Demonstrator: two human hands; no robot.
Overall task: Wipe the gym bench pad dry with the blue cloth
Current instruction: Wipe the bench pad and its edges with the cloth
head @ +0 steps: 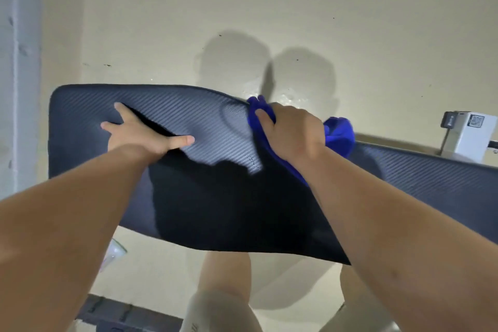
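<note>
Nearest the lens, the left forearm point(67, 218) and the right forearm point(404, 224) are stretched out over the gym bench pad point(215, 127), which lies across the middle of the view above a pale floor point(350, 21). The left hand point(140, 135) is laid flat on the pad's left part, fingers spread wide and straight, and nothing is held by it. The right hand point(293, 132) is curled over the blue cloth point(341, 135), which is bunched and pressed against the pad's far edge, right of centre. The pad is judged firm yet slightly yielding, its woven-look cover probably slick where damp. The cloth — soft, light, easily crumpled — is best gripped as a wad under the palm, while the pad is steadied by flat pressure.
</note>
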